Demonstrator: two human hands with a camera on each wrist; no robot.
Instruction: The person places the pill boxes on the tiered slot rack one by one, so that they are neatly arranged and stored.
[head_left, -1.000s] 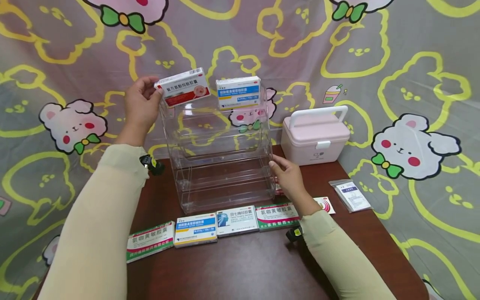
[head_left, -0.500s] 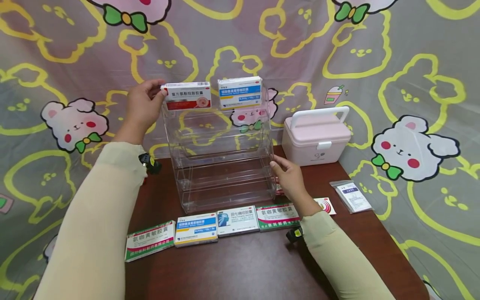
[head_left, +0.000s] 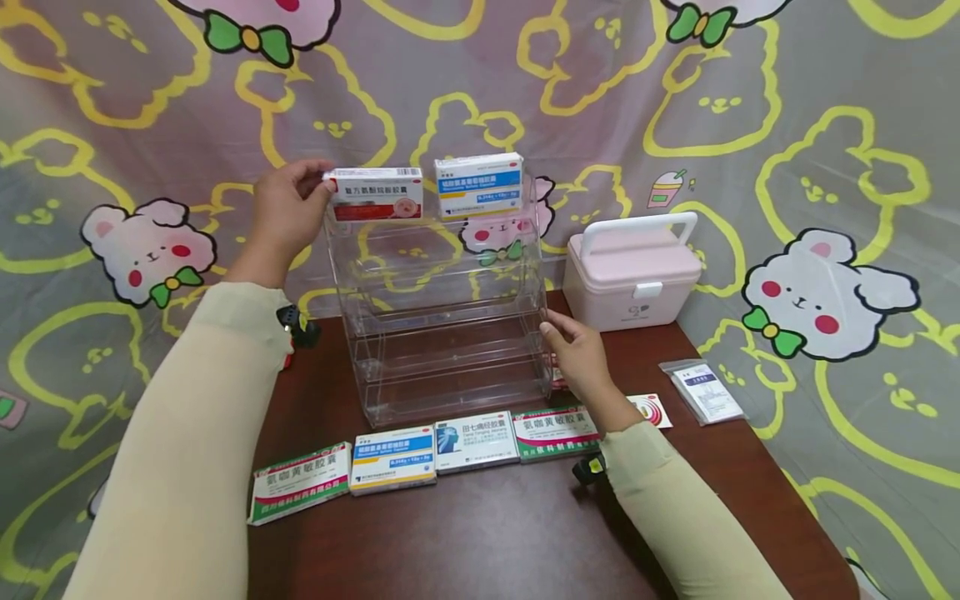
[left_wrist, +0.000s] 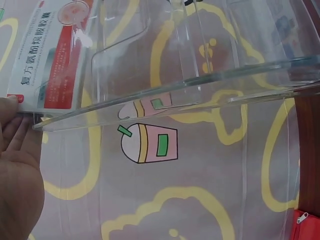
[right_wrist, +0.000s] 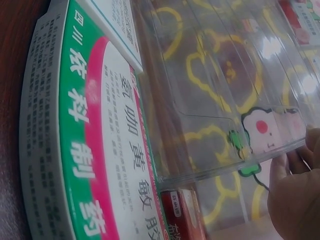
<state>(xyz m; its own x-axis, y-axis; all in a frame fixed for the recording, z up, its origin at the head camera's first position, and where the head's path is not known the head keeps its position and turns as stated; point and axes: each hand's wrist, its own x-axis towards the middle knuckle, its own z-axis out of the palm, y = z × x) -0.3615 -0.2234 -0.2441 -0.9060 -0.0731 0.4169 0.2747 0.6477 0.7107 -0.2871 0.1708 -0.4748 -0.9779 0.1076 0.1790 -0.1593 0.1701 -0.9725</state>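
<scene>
Left hand [head_left: 283,208] pinches left end of red-and-white capsule box [head_left: 377,196], upright at clear rack's [head_left: 450,317] top tier, left of blue-and-white box [head_left: 478,185]; right hand [head_left: 579,357] grips rack's right edge. Placing step, seemingly; next calls for gentle release.

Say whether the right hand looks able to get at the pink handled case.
Likely yes, by letting go: the right hand holds the clear tiered rack, but the pink handled case stands nearby, with nothing visible between hand and case.

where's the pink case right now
In the head view, the pink case stands on the table, just right of the clear rack and beyond the right hand.
</scene>
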